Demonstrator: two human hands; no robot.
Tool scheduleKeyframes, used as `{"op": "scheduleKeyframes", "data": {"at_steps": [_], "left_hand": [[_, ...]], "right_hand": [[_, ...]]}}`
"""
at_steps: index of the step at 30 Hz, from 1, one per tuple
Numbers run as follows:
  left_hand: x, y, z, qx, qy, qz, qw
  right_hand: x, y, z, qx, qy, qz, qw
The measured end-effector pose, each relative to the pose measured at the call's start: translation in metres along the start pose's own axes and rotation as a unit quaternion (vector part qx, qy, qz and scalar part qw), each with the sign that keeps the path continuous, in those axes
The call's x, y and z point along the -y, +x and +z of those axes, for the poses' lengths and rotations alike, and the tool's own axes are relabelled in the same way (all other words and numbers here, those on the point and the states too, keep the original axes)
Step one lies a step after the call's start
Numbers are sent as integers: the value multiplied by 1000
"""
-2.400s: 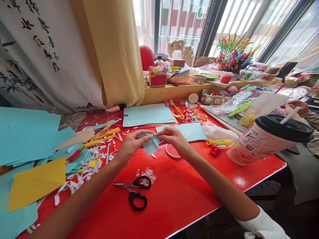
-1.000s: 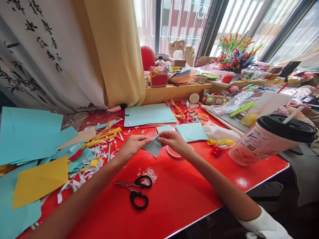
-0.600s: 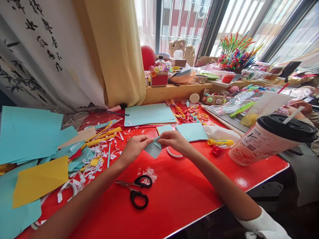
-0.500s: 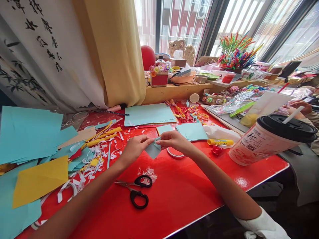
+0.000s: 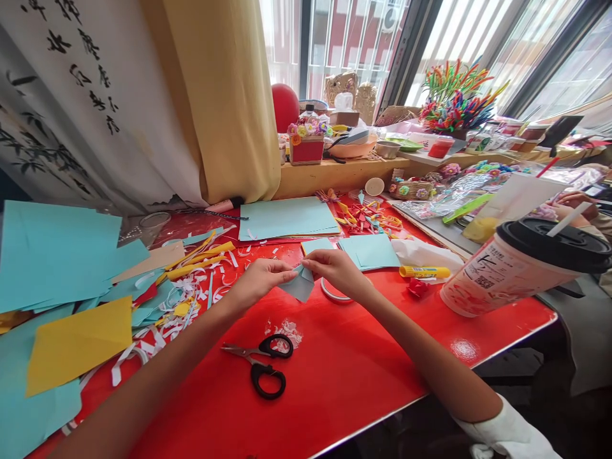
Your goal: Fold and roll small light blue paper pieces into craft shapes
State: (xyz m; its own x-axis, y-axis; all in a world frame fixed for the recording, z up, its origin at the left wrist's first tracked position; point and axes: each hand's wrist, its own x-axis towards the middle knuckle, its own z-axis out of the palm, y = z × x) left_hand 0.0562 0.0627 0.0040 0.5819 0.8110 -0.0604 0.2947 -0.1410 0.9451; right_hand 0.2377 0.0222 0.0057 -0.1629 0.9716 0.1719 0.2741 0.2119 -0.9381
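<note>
One red table (image 5: 344, 370) is bearing one pair of scissors (image 5: 261, 363), lower centre; windows (image 5: 454, 38) are glowing upper right; left hand (image 5: 255, 282) and right hand (image 5: 337, 271) are pinching one blue paper (image 5: 300, 288) mid-frame.

A cup (image 5: 507, 271) stands near the right corner of the table (image 5: 354, 370), and beyond the far edge a ledge (image 5: 329, 173) carries a bowl (image 5: 387, 150) and a tissue box (image 5: 344, 119).
</note>
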Motion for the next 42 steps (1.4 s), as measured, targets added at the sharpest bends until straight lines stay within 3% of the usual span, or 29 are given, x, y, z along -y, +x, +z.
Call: {"op": "scheduleKeyframes", "data": {"at_steps": [8, 15, 23, 33, 39, 42], "left_hand": [[1, -1, 2, -13, -4, -9, 1000], [-6, -4, 2, -34, -70, -26, 997], [-9, -4, 1, 24, -103, -5, 994], [-2, -2, 4, -11, -77, -17, 997], [-5, -4, 5, -20, -76, -21, 997], [-7, -4, 6, -22, -63, -18, 998]], "right_hand": [[-1, 0, 2, -25, 6, 9, 1000], [-1, 2, -5, 76, 102, 51, 991], [-8, 4, -5, 7, 75, 34, 997], [-1, 2, -3, 12, 85, 55, 995], [1, 0, -7, 67, 88, 51, 993], [2, -1, -5, 36, 81, 31, 996]]}}
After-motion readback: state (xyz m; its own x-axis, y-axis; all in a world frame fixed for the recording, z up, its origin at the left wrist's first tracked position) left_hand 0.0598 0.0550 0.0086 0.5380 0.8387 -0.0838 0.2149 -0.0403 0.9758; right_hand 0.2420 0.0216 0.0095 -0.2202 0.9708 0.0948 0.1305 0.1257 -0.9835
